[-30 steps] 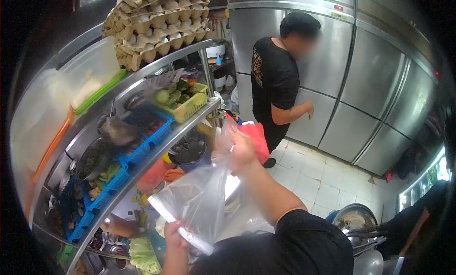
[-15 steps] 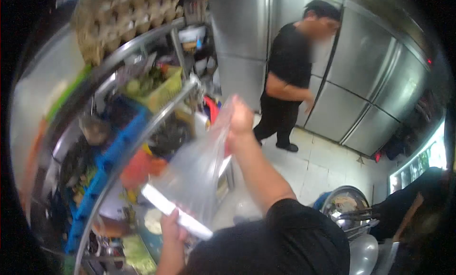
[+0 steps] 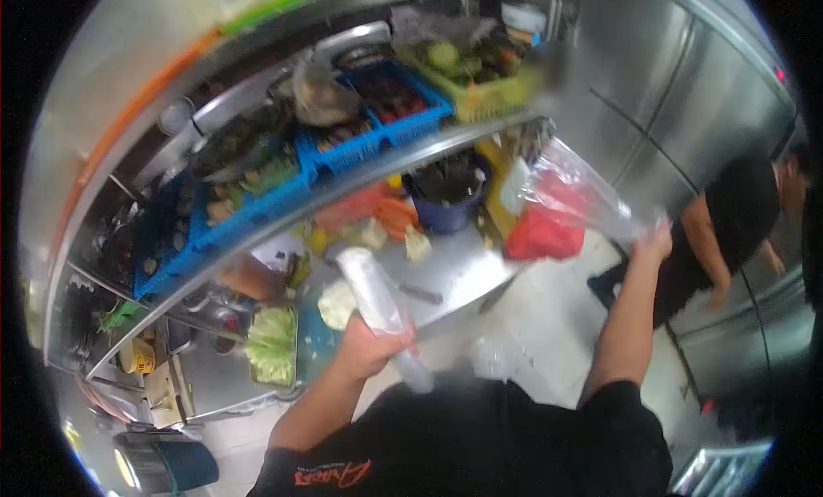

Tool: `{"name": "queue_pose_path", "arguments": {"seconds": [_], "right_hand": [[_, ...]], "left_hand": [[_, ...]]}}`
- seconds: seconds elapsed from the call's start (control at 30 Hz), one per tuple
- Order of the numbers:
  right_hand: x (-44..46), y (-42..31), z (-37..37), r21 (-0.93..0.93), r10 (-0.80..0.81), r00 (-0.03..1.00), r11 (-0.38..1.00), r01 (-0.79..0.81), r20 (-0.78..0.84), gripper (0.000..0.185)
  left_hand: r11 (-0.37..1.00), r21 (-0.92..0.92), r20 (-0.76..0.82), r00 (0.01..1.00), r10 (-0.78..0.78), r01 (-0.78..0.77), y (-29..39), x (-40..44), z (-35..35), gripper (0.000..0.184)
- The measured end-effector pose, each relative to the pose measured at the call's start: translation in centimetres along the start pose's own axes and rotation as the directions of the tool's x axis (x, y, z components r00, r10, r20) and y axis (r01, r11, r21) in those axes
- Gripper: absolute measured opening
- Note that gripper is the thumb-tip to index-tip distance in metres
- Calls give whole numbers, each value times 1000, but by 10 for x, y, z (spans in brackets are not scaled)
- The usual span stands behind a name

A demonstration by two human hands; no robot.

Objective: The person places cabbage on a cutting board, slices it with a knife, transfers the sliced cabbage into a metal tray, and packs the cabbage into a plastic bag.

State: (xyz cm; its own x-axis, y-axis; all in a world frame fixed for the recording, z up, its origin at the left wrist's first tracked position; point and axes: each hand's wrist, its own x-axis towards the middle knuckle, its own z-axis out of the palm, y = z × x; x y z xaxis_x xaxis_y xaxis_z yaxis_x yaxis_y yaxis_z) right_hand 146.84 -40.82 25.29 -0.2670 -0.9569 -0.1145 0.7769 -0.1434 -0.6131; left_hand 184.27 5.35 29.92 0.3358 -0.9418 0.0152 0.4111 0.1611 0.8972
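My left hand [image 3: 377,347] is closed around a roll of clear plastic bags [image 3: 367,283], held at a slant above the counter's front edge. Out to the right, my right hand [image 3: 653,241] grips the end of a loose clear plastic bag [image 3: 579,180]. That bag trails up and left, apart from the roll, in front of a red bag [image 3: 544,233]. Below the roll, a cut pale vegetable [image 3: 339,304] lies on a green-blue board [image 3: 317,343]. A knife [image 3: 420,295] rests on the metal counter [image 3: 471,270] just right of the roll.
Blue crates [image 3: 343,158] and a yellow basket [image 3: 489,102] of vegetables stand on the shelf. Beneath are a dark blue bowl [image 3: 446,188] and a tray of lettuce [image 3: 273,347]. At right, another person [image 3: 737,222] bends near steel refrigerators [image 3: 651,77].
The plastic stretched between my hands has come apart from the roll. My right hand has swung right with the loose bag. The view has turned left, and the other person now bends forward.
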Motion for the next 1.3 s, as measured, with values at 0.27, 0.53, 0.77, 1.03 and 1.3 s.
{"name": "queue_pose_path", "arguments": {"seconds": [0.27, 0.53, 0.77, 1.03, 1.3], "right_hand": [[-12, 131, -160, -299, 195, 940, 913, -278, -279, 27], [-7, 158, -196, -621, 193, 965, 738, -263, -179, 24], [-63, 153, -179, -962, 648, 746, 270, -32, 157, 18], [-215, 179, -5, -616, 838, -71, 339, -711, 542, 40], [-255, 238, 95, -815, 825, -204, 559, 152, 528, 36]], "left_hand": [[993, 33, -102, 988, 116, -113, 83, 83, 56, 52], [896, 417, -320, 898, 301, -152, 170, 240, 87, 66], [-379, 877, 478, 453, 753, -296, 155, 196, 86, 72], [487, 869, -11, 979, 205, -92, -73, 95, 42, 48], [628, 720, -527, 821, 218, 295, -72, 22, -19, 40]]}}
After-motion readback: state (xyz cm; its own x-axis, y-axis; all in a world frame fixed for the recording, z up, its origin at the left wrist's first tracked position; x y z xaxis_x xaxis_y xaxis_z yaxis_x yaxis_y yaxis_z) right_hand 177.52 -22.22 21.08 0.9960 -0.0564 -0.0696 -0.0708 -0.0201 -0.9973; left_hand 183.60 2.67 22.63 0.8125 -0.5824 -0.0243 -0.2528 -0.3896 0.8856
